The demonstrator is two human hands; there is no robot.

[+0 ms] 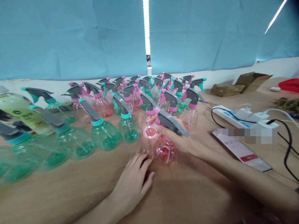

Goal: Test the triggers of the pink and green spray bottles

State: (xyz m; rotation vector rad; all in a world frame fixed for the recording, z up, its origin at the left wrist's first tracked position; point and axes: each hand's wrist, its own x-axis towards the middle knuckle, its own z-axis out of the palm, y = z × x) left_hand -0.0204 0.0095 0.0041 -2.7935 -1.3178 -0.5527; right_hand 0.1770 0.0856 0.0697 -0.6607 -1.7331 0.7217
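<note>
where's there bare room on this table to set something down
The front-left tabletop, between the green bottles and the left hand, looks roomiest. Another patch lies between that hand, the pink bottle and the right forearm. It's crowded at the back with spray bottles, and at right with the phone, power strip and cables.

We see a creased blue fabric sheet [81, 37] spread above a strip of white wall [266, 67], an upright bright light strip [146, 28] near its middle, a slanting light streak [276, 16] at right, and a wood-toned tabletop [58, 189].
</note>
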